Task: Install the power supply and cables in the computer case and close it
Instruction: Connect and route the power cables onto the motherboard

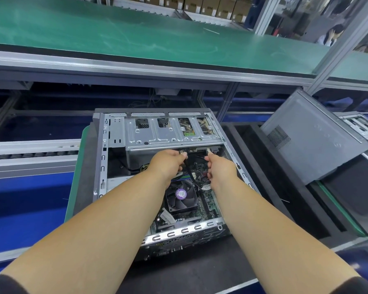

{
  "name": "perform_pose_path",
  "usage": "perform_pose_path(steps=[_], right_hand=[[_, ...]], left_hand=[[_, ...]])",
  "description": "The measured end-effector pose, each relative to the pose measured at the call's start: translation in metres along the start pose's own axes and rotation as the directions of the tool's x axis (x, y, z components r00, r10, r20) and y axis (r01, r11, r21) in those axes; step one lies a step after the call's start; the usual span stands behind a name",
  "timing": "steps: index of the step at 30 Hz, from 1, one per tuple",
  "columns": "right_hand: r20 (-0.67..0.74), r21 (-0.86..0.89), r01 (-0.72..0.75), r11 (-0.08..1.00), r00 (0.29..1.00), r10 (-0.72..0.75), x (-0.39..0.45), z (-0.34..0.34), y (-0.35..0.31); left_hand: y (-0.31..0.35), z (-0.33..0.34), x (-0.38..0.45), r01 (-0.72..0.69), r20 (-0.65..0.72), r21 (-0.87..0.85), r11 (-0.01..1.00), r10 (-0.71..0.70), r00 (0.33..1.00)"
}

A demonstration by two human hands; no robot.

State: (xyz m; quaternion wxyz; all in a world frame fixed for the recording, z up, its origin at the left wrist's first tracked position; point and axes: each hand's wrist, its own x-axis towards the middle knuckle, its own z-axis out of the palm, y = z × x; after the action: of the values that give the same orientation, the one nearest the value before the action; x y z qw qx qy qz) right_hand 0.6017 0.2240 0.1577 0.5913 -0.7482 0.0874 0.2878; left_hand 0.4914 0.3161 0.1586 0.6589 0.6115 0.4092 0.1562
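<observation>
Inside the open computer case point(102, 149), left hand point(168, 164) and right hand point(220, 168) each pinch a cable connector below the drive cage point(170, 132).

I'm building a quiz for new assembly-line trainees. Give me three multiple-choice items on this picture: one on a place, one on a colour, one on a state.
1. Where does the loose side panel stand?
A. right of the computer case
B. left of it
C. on the conveyor

2. What colour is the cooler fan sticker?
A. red
B. purple
C. yellow

3. What is the left hand doing?
A. resting open
B. pressing the fan
C. pinching a cable connector

Answers: A, the panel leans at the right; B, the round hub label is purple; C, its fingers pinch the connector, as the right hand does another.
</observation>
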Motion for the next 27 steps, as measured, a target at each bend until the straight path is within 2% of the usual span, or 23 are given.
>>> perform_pose_path(steps=[3, 5, 7, 10, 12, 14, 18, 22, 27], right_hand=[[0.05, -0.171, 0.022, 0.985, 0.999, -0.014, -0.004, 0.001, -0.004], [0.093, -0.316, 0.109, 0.943, 0.992, -0.083, -0.01, -0.002, -0.004], [0.129, -0.429, 0.311, 0.848, 0.95, -0.284, -0.016, -0.008, 0.003], [0.184, -0.52, 0.547, 0.657, 0.822, -0.539, -0.023, -0.014, 0.009], [0.244, -0.463, 0.644, 0.609, 0.753, -0.611, -0.027, -0.012, 0.006], [0.301, -0.326, 0.7, 0.635, 0.714, -0.633, -0.032, -0.01, 0.005], [0.377, -0.058, 0.556, 0.829, 0.781, -0.497, -0.035, -0.006, 0.005], [0.361, 0.049, 0.483, 0.874, 0.808, -0.466, -0.03, -0.008, 0.003], [0.331, 0.082, 0.47, 0.879, 0.819, -0.468, -0.029, -0.007, 0.005]], left_hand=[[0.001, 0.003, -0.004, -0.097, 0.014, 0.078, 0.992, 0.096, 0.995], [0.003, 0.004, -0.006, -0.151, -0.006, 0.108, 0.983, 0.152, 0.988], [0.006, 0.005, -0.007, -0.199, -0.018, 0.087, 0.976, 0.201, 0.979], [0.009, 0.003, -0.01, -0.235, -0.012, 0.037, 0.971, 0.235, 0.972], [0.008, 0.001, -0.011, -0.221, 0.0, 0.005, 0.975, 0.221, 0.975], [0.007, 0.001, -0.01, -0.198, 0.016, -0.025, 0.98, 0.198, 0.98], [0.008, 0.001, -0.011, -0.114, 0.121, -0.127, 0.985, 0.13, 0.984], [0.011, 0.002, -0.015, -0.017, 0.266, -0.224, 0.974, 0.078, 0.961], [0.014, 0.003, -0.018, -0.042, 0.293, -0.191, 0.981, 0.097, 0.951]])
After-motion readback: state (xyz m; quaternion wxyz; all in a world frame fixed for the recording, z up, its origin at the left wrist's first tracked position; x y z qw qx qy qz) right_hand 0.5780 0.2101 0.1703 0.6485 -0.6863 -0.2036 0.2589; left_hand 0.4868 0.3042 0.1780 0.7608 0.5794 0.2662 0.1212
